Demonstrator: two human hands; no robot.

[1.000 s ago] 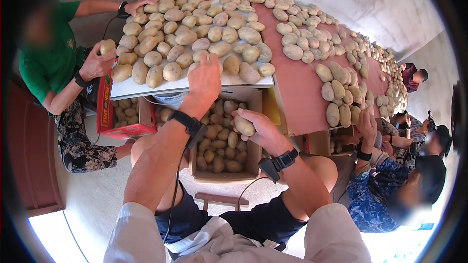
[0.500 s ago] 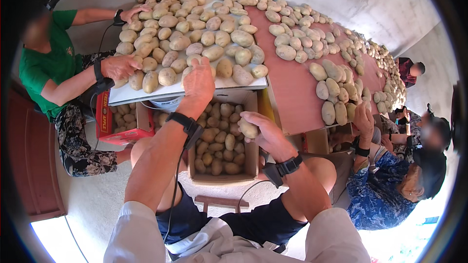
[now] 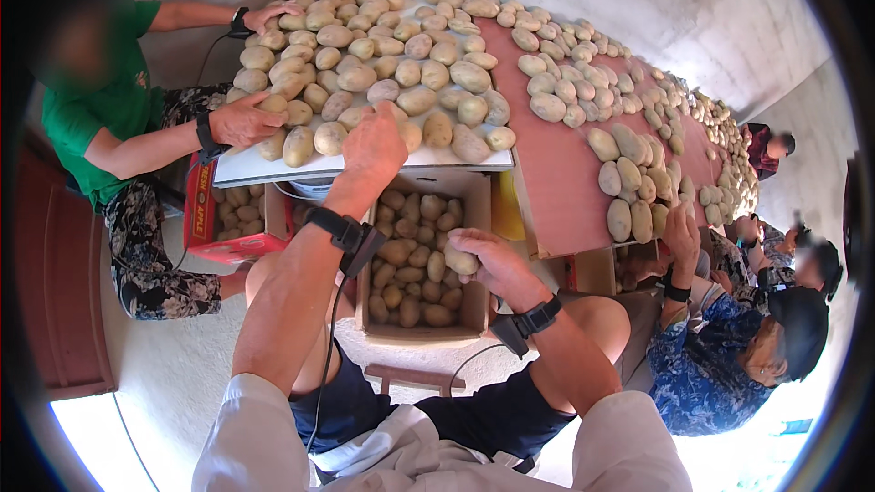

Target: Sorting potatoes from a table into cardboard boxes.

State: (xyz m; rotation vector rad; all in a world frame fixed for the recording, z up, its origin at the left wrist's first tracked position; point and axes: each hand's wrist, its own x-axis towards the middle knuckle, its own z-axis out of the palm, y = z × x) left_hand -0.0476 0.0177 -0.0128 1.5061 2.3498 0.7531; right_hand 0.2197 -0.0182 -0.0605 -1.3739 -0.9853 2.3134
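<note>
My left hand [image 3: 375, 139] reaches over the front edge of the white tabletop [image 3: 428, 160], among the potatoes [image 3: 437, 129] spread there. Its back faces me, and its fingers bend down out of sight, so what they hold, if anything, is hidden. Over an open cardboard box [image 3: 478, 305], my right hand [image 3: 499, 266] grips a single potato [image 3: 461, 261] between thumb and fingers. Many loose potatoes [image 3: 412, 275] lie inside that box, which stands between my knees below the tabletop.
At left, a person in green [image 3: 96, 96] handles potatoes beside a red carton [image 3: 202, 219] of potatoes. A reddish board [image 3: 556, 191] bearing potato piles runs off to the right. Another person in patterned blue [image 3: 706, 374] works near a second cardboard box [image 3: 597, 269]. Cables hang from my wristbands.
My right hand has rolled over slightly, its fingers now more on top of the potato. My left hand stays at the tabletop edge, its fingers curled further down. The whole view has shifted slightly.
</note>
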